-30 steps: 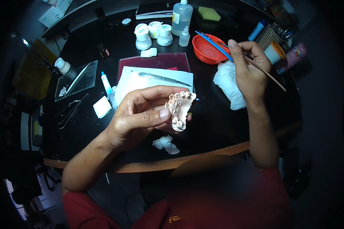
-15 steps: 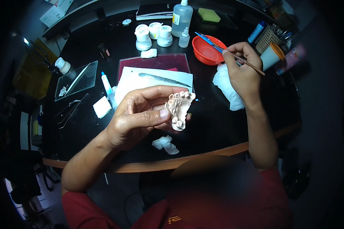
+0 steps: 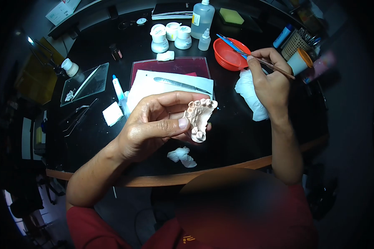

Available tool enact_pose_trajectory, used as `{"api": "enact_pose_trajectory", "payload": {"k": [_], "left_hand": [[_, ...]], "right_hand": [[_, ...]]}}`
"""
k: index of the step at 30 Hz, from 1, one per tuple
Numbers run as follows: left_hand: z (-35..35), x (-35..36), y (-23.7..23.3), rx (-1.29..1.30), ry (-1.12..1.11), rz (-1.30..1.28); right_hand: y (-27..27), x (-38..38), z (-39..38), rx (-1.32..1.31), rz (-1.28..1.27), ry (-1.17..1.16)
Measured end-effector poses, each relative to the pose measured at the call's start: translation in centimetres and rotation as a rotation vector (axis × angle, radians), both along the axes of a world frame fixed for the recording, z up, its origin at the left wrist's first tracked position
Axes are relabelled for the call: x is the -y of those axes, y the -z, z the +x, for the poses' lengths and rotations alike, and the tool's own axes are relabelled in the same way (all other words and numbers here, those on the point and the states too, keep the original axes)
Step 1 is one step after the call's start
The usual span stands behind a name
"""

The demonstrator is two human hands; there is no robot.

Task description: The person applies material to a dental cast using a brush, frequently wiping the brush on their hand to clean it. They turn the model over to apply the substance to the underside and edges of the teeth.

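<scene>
A pale plaster dental model (image 3: 202, 118) with several teeth is gripped by my left hand (image 3: 156, 120), thumb on its near side and fingers behind. My right hand (image 3: 271, 79) pinches a thin brown-handled brush (image 3: 280, 70) beside the red bowl (image 3: 229, 55). The brush's front end reaches over the bowl's right rim. A blue tool (image 3: 232, 44) lies across the bowl; whether my fingers touch it, I cannot tell. Under my right wrist sits a crumpled white cloth (image 3: 252, 96).
Behind my left hand, a scalpel (image 3: 178, 84) rests on white paper (image 3: 149, 87). White jars (image 3: 159, 40) and a large bottle (image 3: 202, 20) stand at the back. Tweezers (image 3: 79, 118) and a glass plate (image 3: 87, 85) are at left. Crumpled tissue (image 3: 182, 157) lies near the front edge.
Both hands appear slightly further right, as does most of the desk, so the view has shifted a little. The brush still points at the bowl, and both grips are kept.
</scene>
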State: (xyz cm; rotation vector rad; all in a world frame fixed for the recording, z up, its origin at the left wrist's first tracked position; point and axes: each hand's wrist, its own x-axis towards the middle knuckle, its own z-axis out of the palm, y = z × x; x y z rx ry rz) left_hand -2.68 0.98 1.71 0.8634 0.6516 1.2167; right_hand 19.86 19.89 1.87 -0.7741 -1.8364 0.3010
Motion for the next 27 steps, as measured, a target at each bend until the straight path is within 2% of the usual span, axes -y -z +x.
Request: {"api": "enact_pose_trajectory", "payload": {"k": [3,9,11,13,14,15,18,21,25,26,27], "left_hand": [[0.0,0.0,0.0,-0.005,0.000,0.001],[0.2,0.0,-0.2,-0.046,-0.002,0.021],[0.0,0.1,-0.4,-0.079,0.011,0.012],[0.1,0.2,-0.4,-0.128,-0.001,0.005],[0.1,0.1,-0.2,-0.224,-0.009,0.070],[0.3,0.1,0.2,-0.335,-0.075,0.147],[0.7,0.1,1.3,-0.739,-0.294,0.440],[0.5,0.1,1.0,-0.903,-0.350,0.544],[0.1,-0.2,1.7,-0.951,-0.386,0.684],[0.3,-0.1,1.8,-0.962,-0.357,0.593],[0.3,-0.1,1.8,-0.972,-0.356,0.619]], "right_hand": [[-0.6,0.5,0.3,0.190,-0.128,0.091],[-0.9,0.9,0.4,0.133,0.019,0.069],[-1.5,1.8,0.4,0.056,0.004,-0.031],[-1.9,3.3,-0.1,-0.120,-0.070,-0.229],[-1.8,3.5,-0.2,-0.123,0.000,-0.279],[-2.0,4.5,-0.2,-0.115,-0.022,-0.343],[-1.8,6.0,-0.4,-0.013,0.137,-0.500],[-2.3,7.8,-0.4,0.132,0.284,-0.635],[-2.2,11.0,-0.7,0.166,0.215,-0.786],[-1.7,11.6,-0.6,0.159,0.170,-0.797],[-1.8,11.8,-0.6,0.198,0.153,-0.827]]}}
